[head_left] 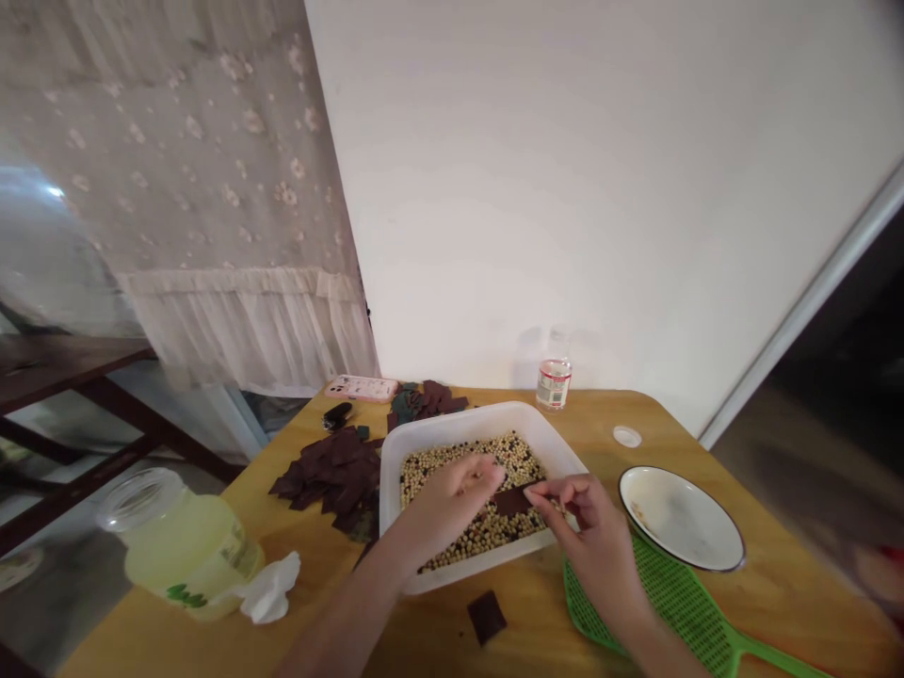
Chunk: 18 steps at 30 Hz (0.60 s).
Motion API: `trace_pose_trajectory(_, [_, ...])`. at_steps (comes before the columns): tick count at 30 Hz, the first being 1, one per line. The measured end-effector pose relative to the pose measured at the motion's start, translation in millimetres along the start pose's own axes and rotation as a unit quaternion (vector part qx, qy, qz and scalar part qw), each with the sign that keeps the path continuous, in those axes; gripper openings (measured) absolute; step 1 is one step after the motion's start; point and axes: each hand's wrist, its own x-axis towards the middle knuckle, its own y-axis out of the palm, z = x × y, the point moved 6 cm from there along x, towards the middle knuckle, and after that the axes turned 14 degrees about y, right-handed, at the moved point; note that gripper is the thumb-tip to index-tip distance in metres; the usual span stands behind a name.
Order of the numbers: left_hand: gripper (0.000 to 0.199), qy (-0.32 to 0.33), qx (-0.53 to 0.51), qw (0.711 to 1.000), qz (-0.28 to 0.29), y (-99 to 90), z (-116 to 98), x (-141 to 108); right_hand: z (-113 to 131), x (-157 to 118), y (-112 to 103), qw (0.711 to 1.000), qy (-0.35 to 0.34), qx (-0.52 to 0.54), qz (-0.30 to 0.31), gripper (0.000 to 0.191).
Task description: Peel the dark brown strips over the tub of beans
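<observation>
A white plastic tub [395, 527] holds many small round pale and dark beads or seeds [487, 537]. My left hand [456, 494] is over the middle of the tub, its fingers curled together; whatever they may hold is too small to make out. At the tub's right side my right hand [583, 513] pinches the edge of a dark brown square piece [514, 500], which lies over the beads. Another brown square [487, 617] rests on the table in front of the tub. A heap of similar brown pieces [339, 471] lies left of the tub.
On the wooden table [416, 640] are a jar of yellowish liquid [190, 546], crumpled tissue [272, 589], a phone [362, 388], a black key fob [337, 415], green pieces [406, 403], a clear bottle [554, 377], a white cap [627, 436], a white plate [682, 518] and a green mesh swatter [678, 598].
</observation>
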Motion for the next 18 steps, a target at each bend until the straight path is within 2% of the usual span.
trace_pose_trajectory(3, [0.031, -0.096, -0.109, 0.987, 0.069, 21.1, 18, -4, 0, 0, -1, 0.999, 0.009, 0.036, 0.000, 0.029])
trace_pose_trajectory(7, [0.031, -0.162, -0.191, 0.965, 0.077, 33.0, 37, -10, -1, -2, 3, 1.000, 0.004, 0.021, 0.018, 0.027])
trace_pose_trajectory(15, [0.032, -0.179, -0.268, 0.947, 0.025, 26.8, 52, -16, 7, -6, 0, 0.994, -0.096, -0.049, -0.034, 0.028])
trace_pose_trajectory(18, [0.033, -0.176, -0.266, 0.948, 0.012, 24.3, 51, -19, 9, -12, 2, 0.993, -0.105, -0.051, -0.022, 0.020])
